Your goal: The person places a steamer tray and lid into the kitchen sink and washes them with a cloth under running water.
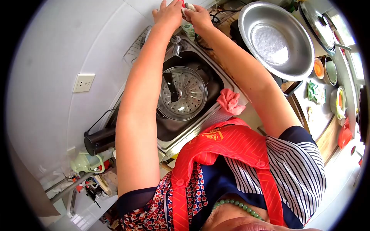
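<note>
Both arms reach up to the top edge of the view, beyond the sink. My left hand (168, 16) has some fingers raised, while others press at a small red and whitish thing (189, 6) that I cannot make out. From the other side my right hand (200, 19) is closed on the same thing, close to my left hand. Below the hands is the faucet (177, 49). A steamer pot with a glass lid (184, 92) sits in the metal sink (166, 131). Over the sink's right edge lies a pink cloth (230, 101).
A large metal basin (275, 40) stands right of my right arm. Further right are bowls (330, 70), a green packet (316, 92) and a lidded pot (318, 27). A wire rack (137, 45), a black cylinder (99, 141) and a green jug (85, 162) are at left.
</note>
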`<state>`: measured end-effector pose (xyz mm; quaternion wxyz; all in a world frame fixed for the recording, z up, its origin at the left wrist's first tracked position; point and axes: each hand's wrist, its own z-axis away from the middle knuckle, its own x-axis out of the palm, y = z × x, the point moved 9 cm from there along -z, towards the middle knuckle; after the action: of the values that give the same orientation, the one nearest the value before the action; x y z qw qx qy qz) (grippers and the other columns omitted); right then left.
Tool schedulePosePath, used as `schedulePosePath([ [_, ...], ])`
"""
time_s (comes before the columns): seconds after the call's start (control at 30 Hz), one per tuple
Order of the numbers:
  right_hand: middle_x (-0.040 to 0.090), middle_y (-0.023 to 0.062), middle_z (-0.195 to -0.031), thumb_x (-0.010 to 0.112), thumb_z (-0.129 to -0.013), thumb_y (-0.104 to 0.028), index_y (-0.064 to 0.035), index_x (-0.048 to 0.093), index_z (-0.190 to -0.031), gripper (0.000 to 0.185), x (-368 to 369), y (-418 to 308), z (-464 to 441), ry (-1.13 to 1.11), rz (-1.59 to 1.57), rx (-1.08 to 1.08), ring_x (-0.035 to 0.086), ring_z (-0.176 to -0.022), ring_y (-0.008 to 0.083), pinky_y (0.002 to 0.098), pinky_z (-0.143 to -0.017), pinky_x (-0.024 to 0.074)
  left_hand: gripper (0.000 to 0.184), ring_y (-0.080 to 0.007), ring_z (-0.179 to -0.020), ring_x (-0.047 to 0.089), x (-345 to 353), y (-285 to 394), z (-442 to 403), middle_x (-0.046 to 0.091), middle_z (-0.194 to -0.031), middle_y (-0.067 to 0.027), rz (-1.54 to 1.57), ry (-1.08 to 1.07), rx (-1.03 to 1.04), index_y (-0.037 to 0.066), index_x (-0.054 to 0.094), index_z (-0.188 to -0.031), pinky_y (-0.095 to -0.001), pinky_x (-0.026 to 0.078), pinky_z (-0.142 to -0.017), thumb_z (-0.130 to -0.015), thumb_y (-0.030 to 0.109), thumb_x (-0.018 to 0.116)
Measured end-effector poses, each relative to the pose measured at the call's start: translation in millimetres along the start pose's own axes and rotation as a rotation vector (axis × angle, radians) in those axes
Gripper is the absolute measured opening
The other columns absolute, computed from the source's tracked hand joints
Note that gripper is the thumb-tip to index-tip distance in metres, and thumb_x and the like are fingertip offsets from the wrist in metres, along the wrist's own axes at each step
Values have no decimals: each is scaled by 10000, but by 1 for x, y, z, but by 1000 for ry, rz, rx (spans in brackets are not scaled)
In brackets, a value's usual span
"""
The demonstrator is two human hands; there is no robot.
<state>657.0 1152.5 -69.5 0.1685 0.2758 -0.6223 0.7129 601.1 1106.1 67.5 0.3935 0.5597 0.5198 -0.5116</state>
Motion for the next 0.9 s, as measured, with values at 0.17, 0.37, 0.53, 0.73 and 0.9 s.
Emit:
schedulePosePath([
  [0.17, 621, 59, -858, 569, -814, 10, 31, 563, -1115, 302, 4, -14, 8, 64, 2, -48, 573, -736, 128, 226, -627, 471, 228, -279, -1133, 485, -11, 3, -7, 589, -1102, -48, 50, -90, -5, 129, 546, -1049, -535, 376, -918, -827, 174, 530],
  [0.37, 620, 77, -916, 577, -807, 21, 18, 543, -1155, 350, -1, -3, -1, 14, 45, -49, 583, -754, 143, 244, -623, 475, 224, -274, -1115, 497, -15, 7, -7, 590, -1106, -45, 9, -103, 5, 132, 559, -1045, -535, 380, -897, -827, 167, 524],
  [0.53, 615, 72, -922, 587, -787, 30, 11, 544, -1159, 374, -3, -12, 13, 28, 1, -61, 569, -724, 142, 248, -621, 470, 181, -299, -1071, 525, -21, 9, -8, 616, -1044, -89, 21, -160, -24, 102, 574, -1004, -520, 402, -867, -845, 152, 501],
  [0.73, 634, 86, -943, 628, -766, -22, 3, 563, -1135, 376, -14, -14, 68, -49, 213, -140, 611, -821, 182, 279, -719, 485, 229, -370, -939, 576, -80, 37, 69, 596, -991, -244, 509, 150, 117, 35, 565, -1050, -418, 460, -798, -870, 153, 486],
  [0.9, 651, 84, -958, 668, -696, -26, -65, 608, -1070, 381, -30, 24, 150, -129, 775, -186, 620, -856, 171, 289, -766, 488, 192, -130, -651, 597, -87, 20, 216, 619, -743, -76, 763, 266, -106, 22, 647, -965, -239, 462, -587, -850, -28, 503],
])
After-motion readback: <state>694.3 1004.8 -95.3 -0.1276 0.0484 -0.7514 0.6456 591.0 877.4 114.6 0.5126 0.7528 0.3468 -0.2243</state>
